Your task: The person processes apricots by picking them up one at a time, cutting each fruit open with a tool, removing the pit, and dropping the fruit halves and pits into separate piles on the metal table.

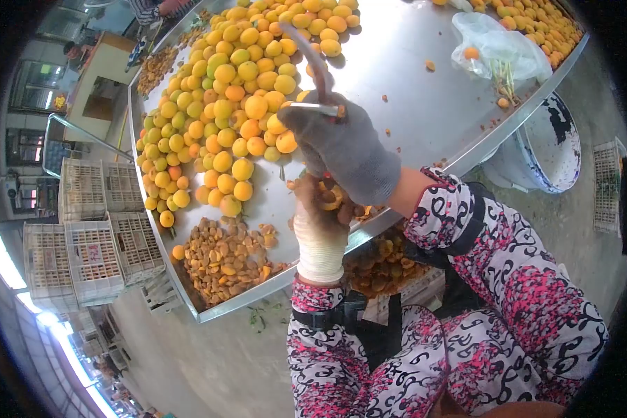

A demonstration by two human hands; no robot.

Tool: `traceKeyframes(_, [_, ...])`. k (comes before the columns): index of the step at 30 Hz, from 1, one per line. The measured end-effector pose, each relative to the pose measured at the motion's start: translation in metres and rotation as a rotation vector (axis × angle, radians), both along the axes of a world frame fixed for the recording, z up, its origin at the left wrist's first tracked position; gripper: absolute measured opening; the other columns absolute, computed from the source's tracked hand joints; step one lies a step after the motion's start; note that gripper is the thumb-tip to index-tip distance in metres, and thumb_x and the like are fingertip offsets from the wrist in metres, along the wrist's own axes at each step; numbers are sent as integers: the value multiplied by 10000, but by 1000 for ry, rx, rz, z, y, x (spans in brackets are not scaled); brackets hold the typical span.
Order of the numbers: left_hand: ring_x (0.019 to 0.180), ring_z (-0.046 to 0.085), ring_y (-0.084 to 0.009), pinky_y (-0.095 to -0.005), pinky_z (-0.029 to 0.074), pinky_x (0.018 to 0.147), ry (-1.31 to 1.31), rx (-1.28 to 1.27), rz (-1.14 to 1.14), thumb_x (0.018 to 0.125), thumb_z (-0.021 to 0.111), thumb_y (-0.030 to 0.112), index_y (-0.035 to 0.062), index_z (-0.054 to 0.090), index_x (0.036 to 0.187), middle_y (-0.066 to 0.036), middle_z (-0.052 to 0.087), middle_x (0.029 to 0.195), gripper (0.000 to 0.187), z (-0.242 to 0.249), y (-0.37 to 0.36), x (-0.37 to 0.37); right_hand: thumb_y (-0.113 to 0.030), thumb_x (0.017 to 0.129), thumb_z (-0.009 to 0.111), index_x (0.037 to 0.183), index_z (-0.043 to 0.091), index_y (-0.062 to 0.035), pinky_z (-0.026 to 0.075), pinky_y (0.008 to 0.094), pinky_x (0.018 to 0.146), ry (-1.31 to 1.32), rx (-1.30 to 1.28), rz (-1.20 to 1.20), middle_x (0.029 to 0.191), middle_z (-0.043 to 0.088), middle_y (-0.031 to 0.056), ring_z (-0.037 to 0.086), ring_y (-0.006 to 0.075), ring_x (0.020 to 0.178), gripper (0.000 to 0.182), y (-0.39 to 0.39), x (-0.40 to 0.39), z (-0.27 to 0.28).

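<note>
My right hand (352,150), in a grey glove, is closed around a tool with a curved dark blade (312,59) pointing up and away; a short pale strip crosses at its base. I cannot make out its handle. Just below, my left hand (319,226), in a white glove with brown-stained fingers, is curled around a cut apricot (333,197); motion blurs it and the right hand partly covers it. Both hands are close together at the near table edge. Whole apricots (237,104) are heaped beyond them. Flattened apricot pieces (226,261) lie in a pile at the left corner.
The metal table (397,66) has a raised rim. On it are a plastic bag (498,45) and more apricots (529,24) at right. A crate (397,292) of apricot pieces stands below the near edge. A white bucket (536,150) stands right, stacked crates (94,244) left. Another person's arm (171,7) shows far left.
</note>
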State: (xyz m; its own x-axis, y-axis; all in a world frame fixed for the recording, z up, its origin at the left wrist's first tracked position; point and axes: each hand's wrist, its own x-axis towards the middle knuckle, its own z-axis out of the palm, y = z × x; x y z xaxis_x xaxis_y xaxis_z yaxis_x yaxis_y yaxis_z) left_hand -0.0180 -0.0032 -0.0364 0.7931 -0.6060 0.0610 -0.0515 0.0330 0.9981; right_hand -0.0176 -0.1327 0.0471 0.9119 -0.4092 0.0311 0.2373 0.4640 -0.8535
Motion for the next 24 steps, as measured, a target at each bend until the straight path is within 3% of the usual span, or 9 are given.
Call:
traceKeyframes(2, [881, 578, -158, -269, 519, 683, 134, 16, 39, 790, 552, -45, 65, 398, 1253, -64, 537, 1009, 501, 8, -9, 0, -258, 862, 633, 870, 555, -54, 398, 200, 509, -81, -205, -46, 678, 503, -28, 472, 51, 578, 218, 11, 0, -9])
traceKeyframes(4, [843, 566, -150, -277, 489, 616, 1108, -359, 279, 870, 541, 199, 121, 450, 1201, -35, 536, 991, 352, 35, -24, 1, -239, 864, 632, 913, 569, -40, 426, 200, 553, -165, -410, -91, 719, 522, -23, 502, 58, 629, 214, 17, 2, -15])
traceKeyframes(8, [757, 548, -143, -268, 415, 544, 1000, -262, 165, 893, 485, 398, 169, 485, 1112, -16, 528, 952, 318, 11, -9, 9, -221, 871, 618, 917, 584, -32, 446, 215, 569, -138, -554, -309, 743, 536, -11, 533, 84, 648, 198, 0, 17, -36])
traceKeyframes(10, [701, 521, -132, -248, 351, 514, 1037, -424, -5, 887, 509, 391, 160, 491, 1035, -14, 518, 918, 275, -1, -1, 12, -236, 874, 613, 891, 565, -39, 422, 222, 508, -1, 316, 191, 700, 519, -15, 515, 89, 586, 203, -22, 11, -46])
traceKeyframes(11, [725, 510, -133, -262, 347, 504, 1072, -324, 164, 884, 511, 404, 151, 492, 1002, -14, 513, 927, 280, 9, -8, 9, -252, 875, 613, 848, 545, -48, 383, 214, 470, 80, 335, 69, 660, 494, -28, 477, 66, 552, 217, -15, 8, -26])
traceKeyframes(15, [777, 594, -148, -279, 445, 517, 1030, -364, 207, 906, 468, 331, 118, 566, 980, -50, 605, 866, 245, 16, -20, 6, -244, 850, 650, 823, 581, -46, 381, 213, 505, -48, -151, -146, 664, 507, -35, 459, 30, 600, 211, 12, 8, -11])
traceKeyframes(18, [934, 591, -199, -347, 503, 718, 1024, -412, 278, 900, 470, 316, 100, 567, 1061, -82, 610, 999, 286, 18, -25, -1, -235, 833, 671, 838, 604, -40, 397, 213, 536, -102, -459, -45, 695, 541, -25, 478, 31, 628, 206, 16, 3, -15])
traceKeyframes(20, [1090, 533, -244, -398, 451, 906, 917, -488, 184, 896, 468, 309, 88, 564, 1117, -106, 574, 1138, 327, 10, -20, -1, -221, 827, 676, 826, 614, -34, 403, 203, 552, -70, -416, 17, 716, 564, -17, 488, 31, 646, 197, 17, 1, -12])
traceKeyframes(24, [1025, 535, -217, -367, 479, 787, 955, -377, 192, 895, 491, 390, 106, 470, 1189, -85, 494, 1183, 409, 8, -14, 5, -248, 850, 644, 784, 583, -41, 379, 201, 479, -116, -117, -259, 625, 526, -30, 472, 38, 555, 225, 14, 15, -20])
